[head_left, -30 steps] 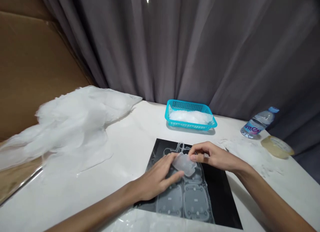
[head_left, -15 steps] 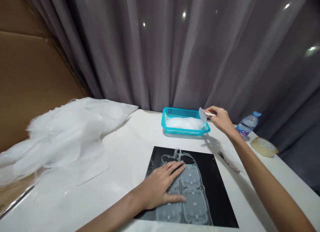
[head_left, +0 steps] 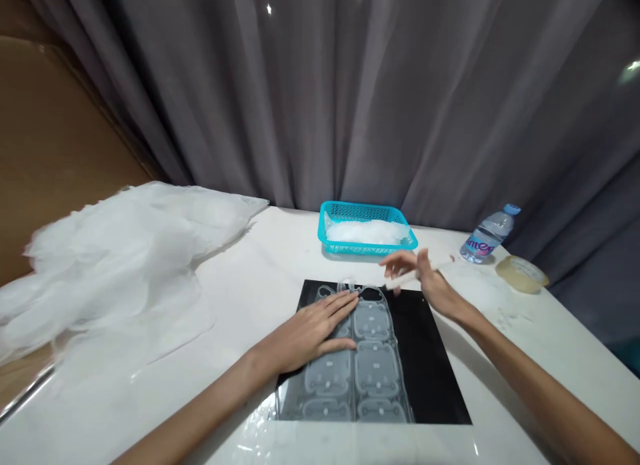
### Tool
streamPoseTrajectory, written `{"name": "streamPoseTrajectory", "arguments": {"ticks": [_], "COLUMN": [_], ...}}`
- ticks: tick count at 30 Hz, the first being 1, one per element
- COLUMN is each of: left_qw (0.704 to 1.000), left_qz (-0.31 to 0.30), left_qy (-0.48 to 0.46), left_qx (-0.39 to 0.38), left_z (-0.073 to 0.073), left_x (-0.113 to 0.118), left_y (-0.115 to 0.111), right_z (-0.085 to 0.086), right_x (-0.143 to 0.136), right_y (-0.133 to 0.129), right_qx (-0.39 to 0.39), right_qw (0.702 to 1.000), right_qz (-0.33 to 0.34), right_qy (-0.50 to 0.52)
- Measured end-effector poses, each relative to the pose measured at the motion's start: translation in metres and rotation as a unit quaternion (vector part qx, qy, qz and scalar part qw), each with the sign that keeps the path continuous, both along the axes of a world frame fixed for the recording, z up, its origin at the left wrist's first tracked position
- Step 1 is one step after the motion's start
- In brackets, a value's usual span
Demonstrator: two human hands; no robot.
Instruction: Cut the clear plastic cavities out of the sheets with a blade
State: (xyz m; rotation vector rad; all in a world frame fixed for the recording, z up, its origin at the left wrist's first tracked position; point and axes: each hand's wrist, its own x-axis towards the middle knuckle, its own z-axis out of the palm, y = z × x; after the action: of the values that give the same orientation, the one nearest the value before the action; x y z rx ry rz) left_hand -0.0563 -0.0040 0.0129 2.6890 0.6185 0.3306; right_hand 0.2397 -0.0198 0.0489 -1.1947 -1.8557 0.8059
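Note:
My left hand (head_left: 320, 328) lies flat, fingers stretched out, on a clear plastic sheet (head_left: 377, 366) with rounded rectangular panels and cut-out loops at its far end. A black board (head_left: 434, 358) lies under the sheet. Just beyond the sheet's far right corner, my right hand (head_left: 425, 281) holds a slim white pen-like tool (head_left: 407, 276), its tip pointing left toward the loops. Blur hides the exact kind of tool. Behind the board stands a blue plastic basket (head_left: 326, 241) holding whitish translucent material (head_left: 367, 231).
A heap of thin white translucent sheets (head_left: 135, 251) covers the table's left side beside a cardboard box (head_left: 60, 138). At the right stand a water bottle (head_left: 490, 235) and a yellowish round roll (head_left: 521, 274). A grey curtain (head_left: 300, 105) hangs behind the white table (head_left: 240, 278).
My right hand has come from the basket's right end down to the board's far edge. The translucent piece at the tool's end no longer shows. My left hand stays on the sheet.

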Motion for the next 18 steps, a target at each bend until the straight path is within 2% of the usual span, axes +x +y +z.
{"name": "streamPoseTrajectory", "arguments": {"ticks": [2, 4, 6, 10, 14, 18], "left_qw": [1.0, 0.999, 0.999, 0.996, 0.994, 0.993], "left_qz": [-0.003, 0.002, 0.024, 0.082, 0.092, 0.102], "left_qy": [-0.02, -0.028, -0.037, -0.038, -0.022, -0.017], "left_qx": [0.014, 0.016, 0.019, -0.011, -0.054, -0.061], "left_z": [0.003, 0.005, 0.002, -0.009, -0.014, -0.013], "left_x": [0.005, 0.012, 0.021, 0.031, 0.032, 0.032], "left_y": [-0.006, -0.017, -0.029, -0.041, -0.034, -0.031], "right_z": [-0.011, -0.021, -0.028, -0.037, -0.039, -0.039], "right_x": [-0.002, -0.003, -0.003, -0.002, -0.002, -0.002], "right_y": [-0.034, -0.056, -0.067, -0.068, -0.066, -0.067], "right_qx": [-0.089, -0.108, -0.091, -0.068, -0.048, -0.021], "right_qw": [0.99, 0.99, 0.995, 0.997, 0.998, 0.997], "right_qz": [0.076, 0.071, 0.04, 0.045, 0.05, 0.077], "right_qy": [0.074, 0.064, 0.028, 0.005, 0.005, -0.007]}}
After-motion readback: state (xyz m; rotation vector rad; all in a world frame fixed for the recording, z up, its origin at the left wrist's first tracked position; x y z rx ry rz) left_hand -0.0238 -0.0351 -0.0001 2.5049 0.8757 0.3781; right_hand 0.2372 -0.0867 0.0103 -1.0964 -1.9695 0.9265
